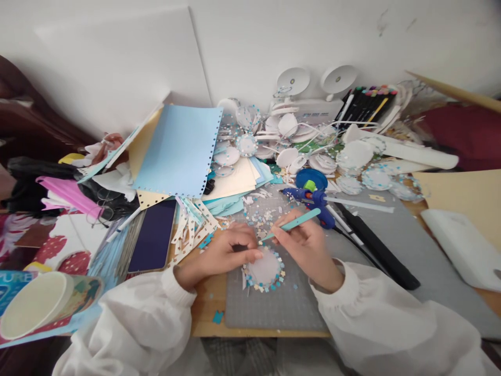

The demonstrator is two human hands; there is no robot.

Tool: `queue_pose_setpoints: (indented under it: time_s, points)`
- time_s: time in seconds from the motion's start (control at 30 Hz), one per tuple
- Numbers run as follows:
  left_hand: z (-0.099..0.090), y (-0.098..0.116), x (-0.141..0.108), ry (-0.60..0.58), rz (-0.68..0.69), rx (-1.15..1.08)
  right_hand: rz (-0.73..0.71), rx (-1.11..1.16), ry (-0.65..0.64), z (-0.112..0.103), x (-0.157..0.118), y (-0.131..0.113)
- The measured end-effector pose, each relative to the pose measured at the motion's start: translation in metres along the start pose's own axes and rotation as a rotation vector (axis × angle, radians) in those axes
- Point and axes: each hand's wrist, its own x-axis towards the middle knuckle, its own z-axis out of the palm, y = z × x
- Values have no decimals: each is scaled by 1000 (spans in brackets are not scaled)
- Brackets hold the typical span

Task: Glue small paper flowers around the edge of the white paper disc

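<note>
A round white disc (pixel 265 267) lies on the grey cutting mat (pixel 274 310), its rim dotted with small blue and cream star-shaped paper pieces. My left hand (pixel 229 251) is closed at the upper left edge of this disc, thumb over it and fingers curled. Pinched in my right hand (pixel 305 244) are teal tweezers (pixel 299 220), their tip pointing down-left toward the disc's upper edge, close to my left fingertips. Whether the tip grips a paper piece is too small to tell. Loose paper pieces (pixel 260 216) are scattered just beyond both hands.
A blue glue gun (pixel 307 196) and a black bar-shaped object (pixel 379 248) lie to the right. Punched blue card (pixel 180 149), cut strips (pixel 193 230) and a phone (pixel 152 237) occupy the left. More decorated discs (pixel 246 145) pile up behind. A paper cup (pixel 37 305) stands front left.
</note>
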Motion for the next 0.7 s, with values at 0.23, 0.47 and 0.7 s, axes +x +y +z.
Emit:
queue_pose_setpoints:
  time_s: [0.23, 0.47, 0.7]
  points:
    - [2, -5, -1, 27, 46, -57, 57, 7, -74, -2, -3, 5]
    - [3, -8, -1, 30, 74, -64, 92, 28, -92, -3, -5, 7]
    - [3, -3, 1, 18, 56, -44, 93, 9, -105, -2, -4, 3]
